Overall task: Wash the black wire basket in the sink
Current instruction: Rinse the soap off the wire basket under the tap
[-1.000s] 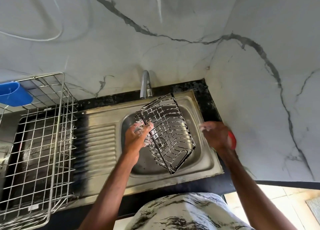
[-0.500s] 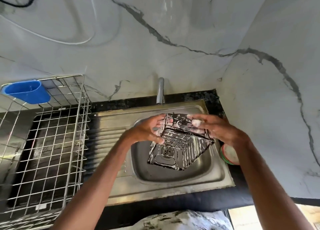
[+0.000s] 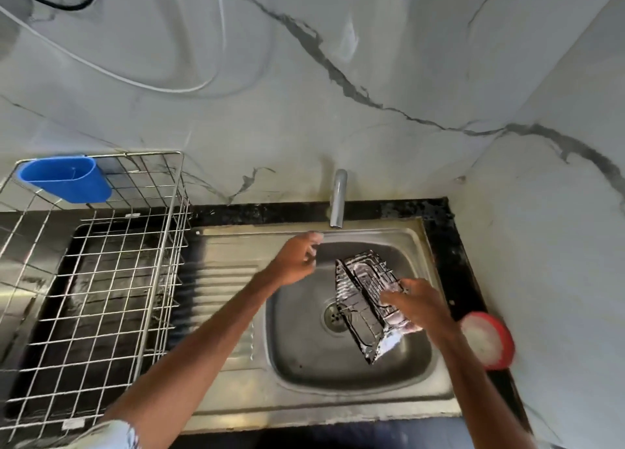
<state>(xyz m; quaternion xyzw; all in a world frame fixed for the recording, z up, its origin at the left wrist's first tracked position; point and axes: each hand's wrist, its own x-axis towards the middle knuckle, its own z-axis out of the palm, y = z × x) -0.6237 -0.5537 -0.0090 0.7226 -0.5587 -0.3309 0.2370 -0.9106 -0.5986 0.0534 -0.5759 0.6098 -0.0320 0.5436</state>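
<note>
Far left, a blue cup [image 3: 66, 178] is hanging on the back corner of a steel drying rack [image 3: 101, 279] that is standing on the dark counter beside the draining board. Moving right, the left hand [image 3: 296, 261] is hovering over the back-left rim of the sink [image 3: 338, 398]. Its fingers are loosely curled with a bit of foam on the tips and it is holding nothing. It is sitting just below and left of the tap [image 3: 338, 198], which is showing no stream. Next, the black wire basket [image 3: 358, 289] is standing tilted on one edge inside the basin, coated in suds, just right of the drain [image 3: 334, 316]. Its long axis is running from the back near the tap toward the front right. The right hand [image 3: 412, 305] is gripping the basket's right-hand side, fingers curled over the wires, so the basket is lying right of the free hand and directly under the holding one. The left hand is the nearer one to the tap, so it is likely going for the water to rinse. Far right, a red-rimmed round tub [image 3: 488, 342] is resting on the counter edge.
</note>
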